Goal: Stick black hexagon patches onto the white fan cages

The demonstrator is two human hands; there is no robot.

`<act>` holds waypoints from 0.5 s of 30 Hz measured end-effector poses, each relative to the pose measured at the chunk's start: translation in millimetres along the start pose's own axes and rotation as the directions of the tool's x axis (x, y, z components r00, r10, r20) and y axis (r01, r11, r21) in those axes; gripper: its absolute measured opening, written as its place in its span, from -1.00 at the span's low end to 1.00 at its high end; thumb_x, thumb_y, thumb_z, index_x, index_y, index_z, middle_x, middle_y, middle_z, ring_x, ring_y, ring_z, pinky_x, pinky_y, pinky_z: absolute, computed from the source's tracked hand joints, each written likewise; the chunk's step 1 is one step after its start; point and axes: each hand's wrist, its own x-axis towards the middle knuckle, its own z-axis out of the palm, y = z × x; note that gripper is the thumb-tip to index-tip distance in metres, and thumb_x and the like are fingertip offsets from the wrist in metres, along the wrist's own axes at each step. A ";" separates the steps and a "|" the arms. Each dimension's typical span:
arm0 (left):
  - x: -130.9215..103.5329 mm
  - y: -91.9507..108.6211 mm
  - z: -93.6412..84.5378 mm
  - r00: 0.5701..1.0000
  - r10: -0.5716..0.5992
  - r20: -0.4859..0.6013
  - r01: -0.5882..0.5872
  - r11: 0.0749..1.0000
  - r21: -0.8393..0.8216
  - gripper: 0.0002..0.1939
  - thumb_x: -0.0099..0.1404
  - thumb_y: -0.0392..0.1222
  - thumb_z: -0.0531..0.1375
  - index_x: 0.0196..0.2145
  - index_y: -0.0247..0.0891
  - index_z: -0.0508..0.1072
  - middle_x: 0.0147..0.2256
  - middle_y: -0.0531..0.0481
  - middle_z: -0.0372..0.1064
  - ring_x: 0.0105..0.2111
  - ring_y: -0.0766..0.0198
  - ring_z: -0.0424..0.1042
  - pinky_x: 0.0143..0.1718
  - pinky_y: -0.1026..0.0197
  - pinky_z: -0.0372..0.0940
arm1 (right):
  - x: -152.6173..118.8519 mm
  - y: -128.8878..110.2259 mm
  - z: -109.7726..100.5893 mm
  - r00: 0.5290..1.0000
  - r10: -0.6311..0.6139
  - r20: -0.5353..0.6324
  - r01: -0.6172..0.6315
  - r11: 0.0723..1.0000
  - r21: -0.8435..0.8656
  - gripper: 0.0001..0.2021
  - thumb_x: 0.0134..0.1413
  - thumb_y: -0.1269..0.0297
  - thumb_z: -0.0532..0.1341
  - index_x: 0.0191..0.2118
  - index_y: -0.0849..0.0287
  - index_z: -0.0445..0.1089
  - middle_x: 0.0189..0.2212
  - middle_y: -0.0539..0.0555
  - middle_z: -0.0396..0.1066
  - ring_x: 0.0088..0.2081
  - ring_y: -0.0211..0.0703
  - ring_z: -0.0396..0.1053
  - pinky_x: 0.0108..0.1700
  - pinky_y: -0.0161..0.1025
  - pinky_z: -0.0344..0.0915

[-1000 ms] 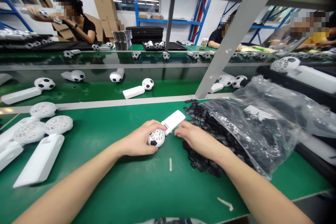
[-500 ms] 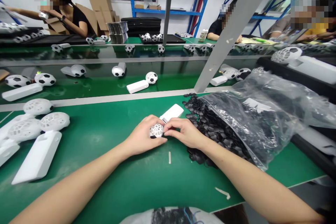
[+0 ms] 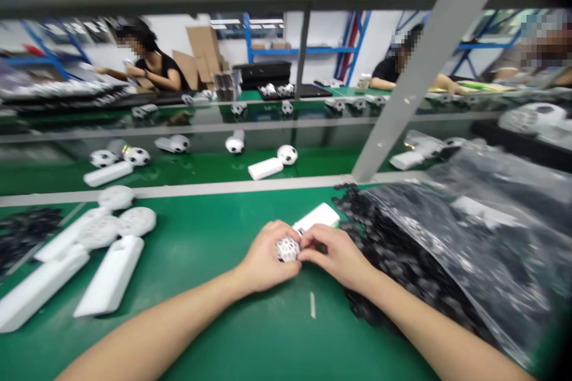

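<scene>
On the green tabletop (image 3: 214,321), your left hand (image 3: 270,256) curls around the lattice ball (image 3: 288,248); your right hand (image 3: 337,253) pinches at its edge, grip hidden. The white handle (image 3: 318,218) lies just beyond. Black pieces (image 3: 27,229) have entered view leftward. Farther off, a bottle's label (image 3: 363,82) is blurred before blue shelving (image 3: 304,50).

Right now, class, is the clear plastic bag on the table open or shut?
Open: the plastic bag has loose black pieces spilling past its edge onto the green table.
</scene>
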 end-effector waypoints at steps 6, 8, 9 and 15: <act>86.4 -19.9 -25.0 0.988 0.083 -0.132 -0.053 0.974 0.220 -0.63 -0.09 -0.28 0.27 -0.25 -0.19 0.35 -0.16 0.00 0.32 -0.10 0.16 0.26 -0.04 0.15 0.18 | -6.5 -10.0 -14.2 0.998 -0.066 0.015 0.067 0.995 -0.067 -0.86 0.12 0.25 0.08 -0.44 0.12 0.24 -0.40 0.05 0.33 -0.34 -0.18 0.31 -0.30 -0.28 0.26; 129.6 -33.1 -38.2 0.979 0.041 -0.198 0.016 0.962 0.274 -0.60 0.00 -0.20 0.26 -0.16 -0.25 0.33 -0.10 -0.07 0.29 -0.06 0.15 0.23 -0.01 0.15 0.16 | -8.6 -8.0 -17.2 0.997 -0.070 0.017 0.072 0.991 -0.109 -0.84 0.13 0.23 0.06 -0.44 0.10 0.24 -0.40 0.05 0.33 -0.33 -0.17 0.33 -0.29 -0.30 0.28; 149.6 -40.9 -45.2 0.977 0.014 -0.215 0.051 0.954 0.296 -0.58 0.03 -0.15 0.26 -0.13 -0.27 0.32 -0.09 -0.10 0.28 -0.05 0.14 0.23 -0.01 0.13 0.16 | -9.3 -5.8 -18.7 0.998 -0.068 0.010 0.069 0.989 -0.133 -0.83 0.14 0.21 0.05 -0.44 0.09 0.24 -0.40 0.05 0.34 -0.33 -0.17 0.33 -0.30 -0.31 0.29; 216.6 -95.4 -94.7 0.928 -0.216 -0.302 0.332 0.848 0.413 -0.70 0.29 -0.12 0.05 -0.05 -0.28 0.29 -0.02 -0.12 0.22 -0.07 0.14 0.28 -0.07 -0.05 0.21 | -20.3 38.1 -32.5 0.997 0.042 -0.069 -0.066 0.917 -0.394 -0.85 0.07 0.12 0.10 -0.29 -0.02 0.36 -0.24 0.05 0.37 -0.24 -0.09 0.37 -0.27 -0.26 0.36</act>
